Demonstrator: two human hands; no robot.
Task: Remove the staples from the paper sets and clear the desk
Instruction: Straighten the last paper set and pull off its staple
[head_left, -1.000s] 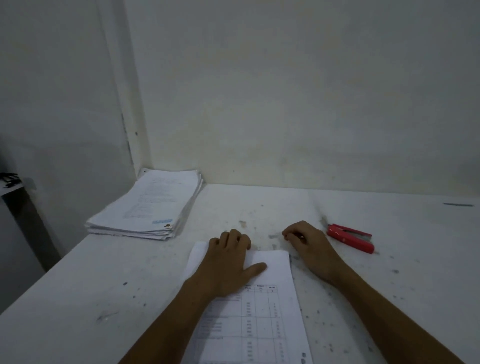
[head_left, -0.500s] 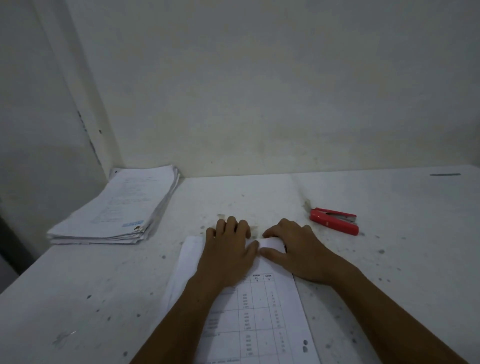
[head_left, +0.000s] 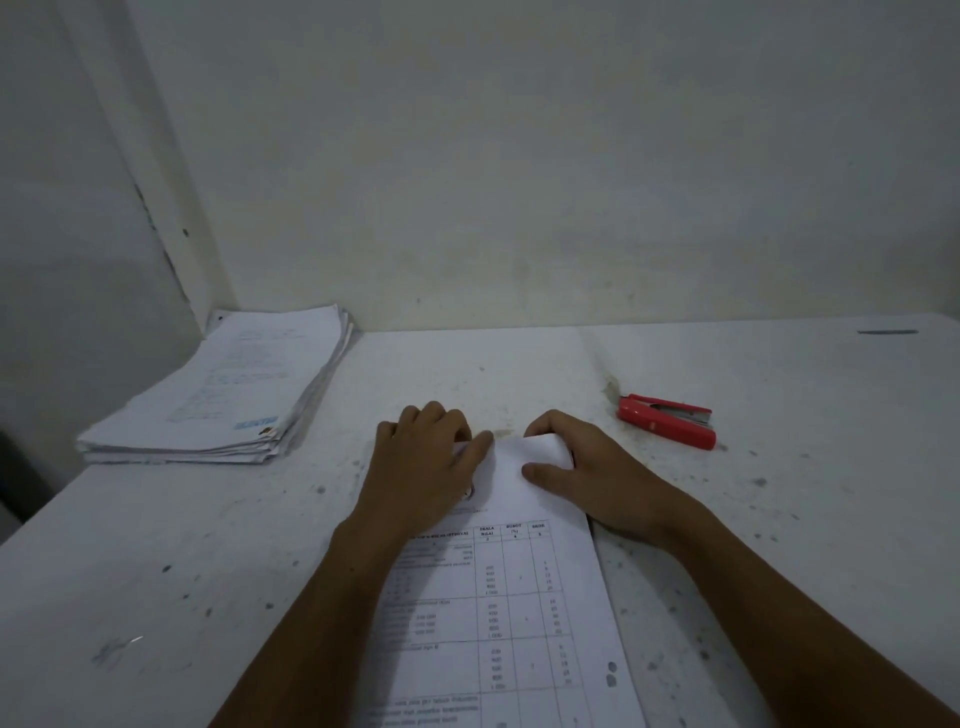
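A white paper set (head_left: 519, 597) printed with a table lies on the desk in front of me. My left hand (head_left: 421, 467) presses on its top left part, fingers bent at the far edge. My right hand (head_left: 587, 467) pinches the top right corner, which is lifted and curled up between thumb and fingers. A red staple remover (head_left: 667, 420) lies on the desk to the right of my right hand, apart from it. No staple is visible under my hands.
A thick stack of papers (head_left: 228, 395) sits at the back left corner by the wall. The white desk (head_left: 779, 519) is speckled with dark marks. A dark thin object (head_left: 887, 331) lies far right at the back.
My right hand moved left from the bare desk near the red tool onto the paper's top right corner and lifted it. My left hand stayed on the paper.
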